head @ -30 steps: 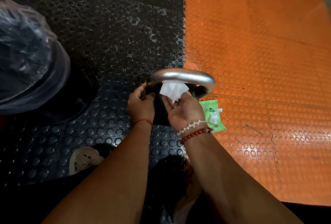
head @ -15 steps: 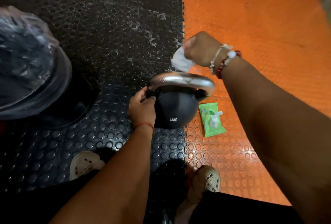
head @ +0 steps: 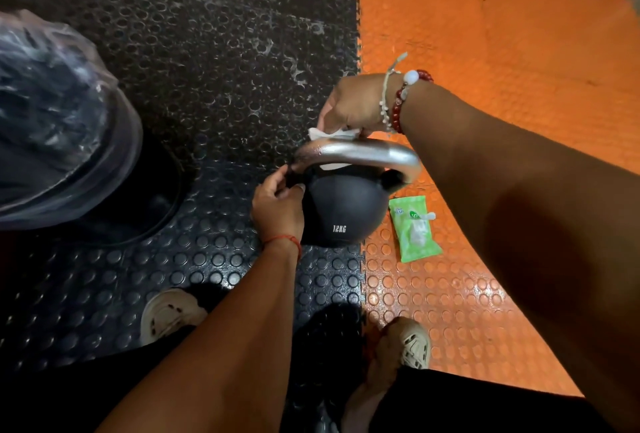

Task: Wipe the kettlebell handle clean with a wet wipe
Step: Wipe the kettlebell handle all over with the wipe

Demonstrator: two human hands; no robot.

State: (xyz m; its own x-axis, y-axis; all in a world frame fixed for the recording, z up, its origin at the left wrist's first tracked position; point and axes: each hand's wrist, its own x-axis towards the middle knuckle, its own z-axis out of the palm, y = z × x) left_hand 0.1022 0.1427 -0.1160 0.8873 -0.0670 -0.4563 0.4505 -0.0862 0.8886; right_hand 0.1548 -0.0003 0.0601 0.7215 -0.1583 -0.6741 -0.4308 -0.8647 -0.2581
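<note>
While the kettlebell (head: 343, 211) sits upright on the black mat (head: 194, 86), right against the seam with the orange mat (head: 485, 52), here's the picture:
Kettlebell body: black, marked 12KG, its foot on the black side of the seam
Handle (head: 360, 150): silver, arching over the ball, one leg at the left, the other over the orange edge
Right hand (head: 353, 103): down now on the far side of the handle; half a second ago it was lifted clear above it, and a second ago it was below the arch, palm up
Right fingers: curled shut around the wet wipe (head: 330, 134), pressing it onto the top of the handle
Wipe: white, bunched, a corner showing under the arch too, so it drapes over the bar
Left hand (head: 277, 204): same spot as before, fingers pinched around the left leg of the handle, steadying it
Wipe packet (head: 414, 228): green, flat on the orange mat just right of the ball, unmoved
Bin with plastic liner (head: 59, 121): at the left edge of the black mat, well apart from the kettlebell
Shoes (head: 169, 315): one on each mat, near the bottom
</note>
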